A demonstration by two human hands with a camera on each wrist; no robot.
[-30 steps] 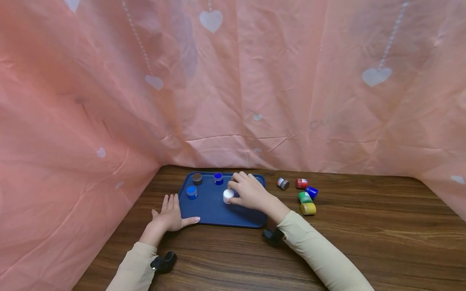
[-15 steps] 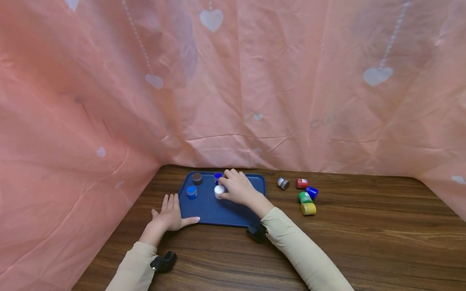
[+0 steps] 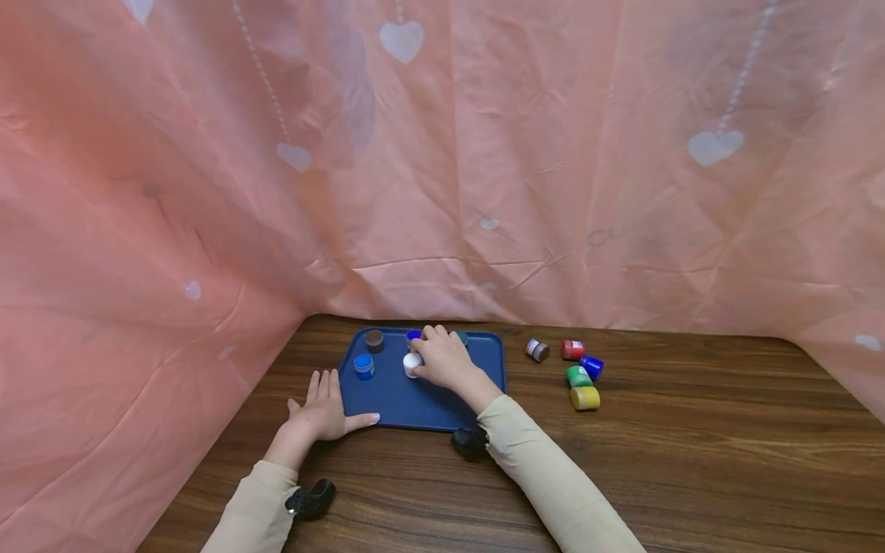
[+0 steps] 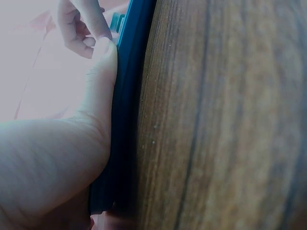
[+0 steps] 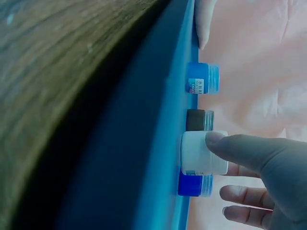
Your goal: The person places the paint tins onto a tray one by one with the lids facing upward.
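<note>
A blue tray (image 3: 397,403) lies on the wooden table. My right hand (image 3: 425,358) grips a white paint jar (image 3: 412,364) that stands on the tray; the right wrist view shows the thumb (image 5: 240,147) pressed on the white jar (image 5: 204,153). Around it on the tray stand a dark-blue jar (image 3: 413,336), a brown-lidded jar (image 3: 374,339) and a light-blue jar (image 3: 363,365). A teal jar (image 3: 462,336) peeks out behind the hand. My left hand (image 3: 323,403) lies flat on the table, its thumb (image 4: 106,62) against the tray's near-left edge (image 4: 125,120).
Right of the tray, loose jars lie on the table: a grey-brown one (image 3: 536,349), red (image 3: 572,349), blue (image 3: 591,364), green (image 3: 578,375) and yellow (image 3: 585,397). Pink sheeting (image 3: 442,153) walls in the back and left sides.
My right hand has carried the white jar leftward across the tray, close to the dark-blue jar. The teal jar has come into sight behind it. The left hand has stayed put.
</note>
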